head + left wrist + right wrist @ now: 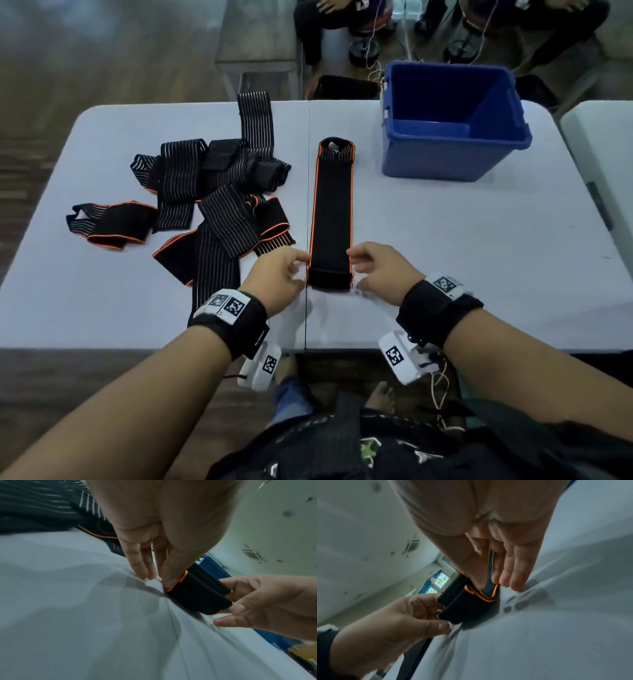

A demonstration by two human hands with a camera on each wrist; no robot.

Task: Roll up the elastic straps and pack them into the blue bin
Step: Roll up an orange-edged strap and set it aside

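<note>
A black elastic strap with orange edges lies stretched out lengthwise on the white table, its near end folded over into the start of a roll. My left hand pinches the roll's left end between thumb and fingers. My right hand pinches its right end the same way. The blue bin stands at the far right of the table, and its visible inside shows no straps.
A tangled pile of several black straps, some with white stripes and some orange-edged, covers the table's left half. One strap hangs over the near edge. Seated people and cables show beyond the far edge.
</note>
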